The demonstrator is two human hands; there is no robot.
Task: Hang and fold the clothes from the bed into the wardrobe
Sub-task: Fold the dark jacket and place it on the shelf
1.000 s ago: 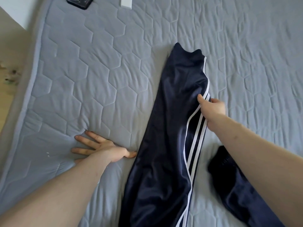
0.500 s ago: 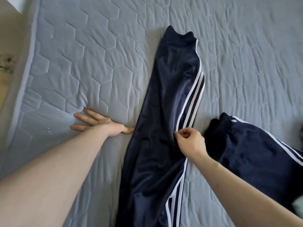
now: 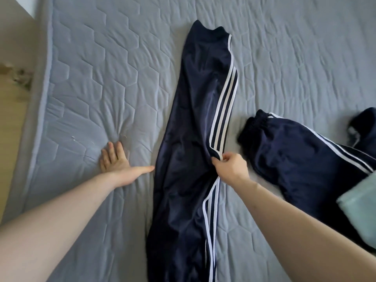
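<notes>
Right hand (image 3: 231, 166) fingers pinch the trouser leg (image 3: 195, 123) stripe; left hand (image 3: 118, 163), fingers spread, presses the bed (image 3: 101, 78) at nine o'clock. Tug gently to flatten.

1. The left arm reaches in bare from the lower left corner, forearm angled up and to the right.
2. The left hand (image 3: 118, 162) lies palm down, flat, fingers straight and close together pointing away from the person, thumb stretched out sideways to the right.
3. The right arm comes in bare from the lower right, forearm slanting up and to the left.
4. The right hand (image 3: 231, 166) is seen from the back, knuckles up, fingers curled in, with thumb and forefinger pinching a fold of striped cloth at their tips.
5. The two hands are apart, at about the same height in the view.
</notes>
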